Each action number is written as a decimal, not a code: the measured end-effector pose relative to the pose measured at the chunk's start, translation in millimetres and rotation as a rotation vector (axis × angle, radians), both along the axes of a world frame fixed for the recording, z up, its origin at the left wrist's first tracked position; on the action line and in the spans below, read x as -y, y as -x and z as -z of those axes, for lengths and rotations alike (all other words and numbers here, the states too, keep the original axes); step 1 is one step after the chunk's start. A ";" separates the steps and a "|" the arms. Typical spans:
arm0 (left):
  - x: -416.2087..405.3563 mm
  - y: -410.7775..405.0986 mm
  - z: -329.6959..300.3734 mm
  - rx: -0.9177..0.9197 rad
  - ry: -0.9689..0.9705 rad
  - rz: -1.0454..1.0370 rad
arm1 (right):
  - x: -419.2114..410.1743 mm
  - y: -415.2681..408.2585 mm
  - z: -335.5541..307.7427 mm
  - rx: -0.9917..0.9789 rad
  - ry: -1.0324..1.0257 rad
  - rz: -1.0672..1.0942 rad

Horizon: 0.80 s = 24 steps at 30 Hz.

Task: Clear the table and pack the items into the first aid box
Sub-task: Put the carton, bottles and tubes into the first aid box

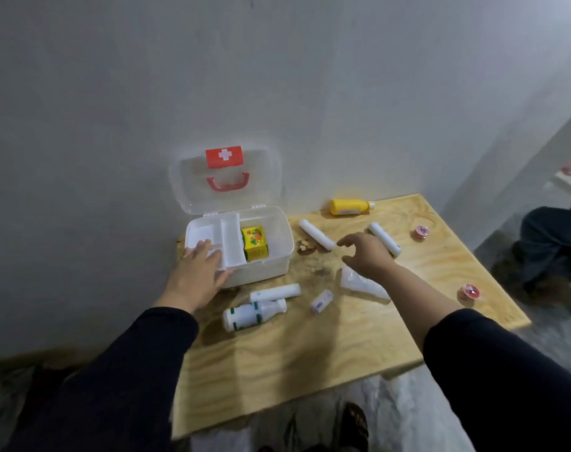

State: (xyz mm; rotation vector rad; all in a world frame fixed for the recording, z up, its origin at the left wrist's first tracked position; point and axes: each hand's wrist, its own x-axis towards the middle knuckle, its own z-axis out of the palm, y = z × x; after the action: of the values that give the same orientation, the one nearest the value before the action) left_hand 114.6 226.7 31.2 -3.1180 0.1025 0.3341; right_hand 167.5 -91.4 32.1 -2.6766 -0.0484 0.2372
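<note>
Right, head view only: first aid box (277,252) at back-left of wooden table (310,353), against wall, clear lid (192,187) swung up w/ red cross label (224,156) and red handle (227,183) showing. Inside box: white divided tray (230,239) in left part, yellow carton (254,243) just right of tray. Left hand (197,272) laid flat on near-left corner of box, fingers spread over tray edge, gripping nothing. Right hand (365,252) reaching over table centre, fingers and thumb apart, empty, fingertips near end of a white tube (315,234) but can't tell if touching. Second white tube (387,241) partly hidden behind right hand. Yellow bottle (349,206) lying on side at back edge nr wall, cap to right. Clear packet (362,285) lying flat below right wrist. Small white vial (321,301) just left of packet. White bottle w/ green bands (245,316) lying on side in front of box, third white tube (276,292) touching it just behind. Small pink tape roll (420,231) toward right-back, red tape roll (469,291) nr right edge, well apart from the rest. Small brownish bit (305,246) beside box, too blurry to ID. Dark sleeves on both arms. Another person's leg (551,236) at far right, off table.
</note>
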 end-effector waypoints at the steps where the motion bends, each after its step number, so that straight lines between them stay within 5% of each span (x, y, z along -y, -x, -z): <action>1: -0.9 -0.4 2.0 0.001 0.006 0.002 | 13.2 5.0 6.0 -0.038 0.039 0.025; 8: -3.5 -2.6 9.0 0.011 0.012 -0.004 | 55.5 34.1 36.1 -0.138 0.025 0.125; 17: 2.4 0.9 1.5 -0.037 0.027 -0.060 | 50.3 36.1 33.4 0.010 -0.095 0.164; 24: 5.9 1.9 -7.3 -0.060 0.025 -0.053 | 4.7 2.0 -24.2 0.199 -0.031 -0.054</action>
State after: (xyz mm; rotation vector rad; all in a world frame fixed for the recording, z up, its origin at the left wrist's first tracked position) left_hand 112.7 220.8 38.6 -3.1404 0.0246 0.4312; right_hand 165.5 -96.0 56.3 -2.6612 -0.1847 -0.0138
